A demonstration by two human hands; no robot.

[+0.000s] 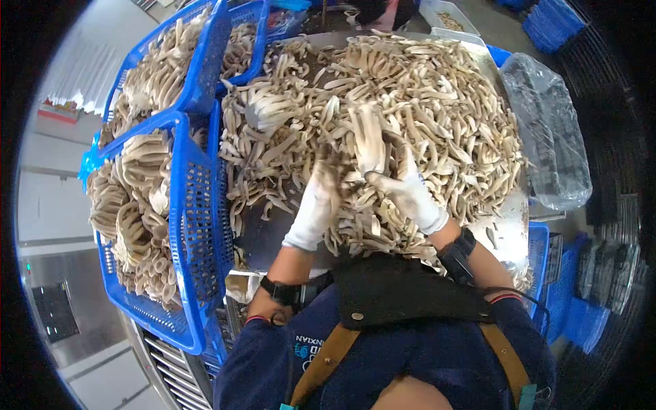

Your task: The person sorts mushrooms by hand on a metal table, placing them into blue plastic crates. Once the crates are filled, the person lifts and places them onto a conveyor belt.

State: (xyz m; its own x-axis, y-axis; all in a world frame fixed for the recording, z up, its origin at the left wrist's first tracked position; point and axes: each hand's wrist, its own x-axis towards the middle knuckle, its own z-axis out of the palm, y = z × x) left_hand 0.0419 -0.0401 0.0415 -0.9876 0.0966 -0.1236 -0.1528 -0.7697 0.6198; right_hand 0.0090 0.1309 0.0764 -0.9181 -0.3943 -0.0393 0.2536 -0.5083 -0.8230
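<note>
My right hand [408,193], in a white glove with dark soiled fingers, grips a bunch of long pale mushrooms [369,137] between thumb and fingers. The bunch stands roughly upright above the heap. Close by on its left is my left hand [320,195], gloved the same way. Its fingers are dark and smeared by motion, so what they hold, if anything, does not show. Under and around both hands spreads a large heap of loose greyish-white mushrooms [451,123]. A thicker clump of mushrooms [270,109] rests on the heap's left side.
Blue plastic baskets [198,225] full of mushroom clumps line the left side. The metal table [263,239] carries the heap. At the right lies a clear plastic bag [547,130]. A white bin [447,17] stands at the back, near a person [386,14]. More blue crates [553,24] are beyond.
</note>
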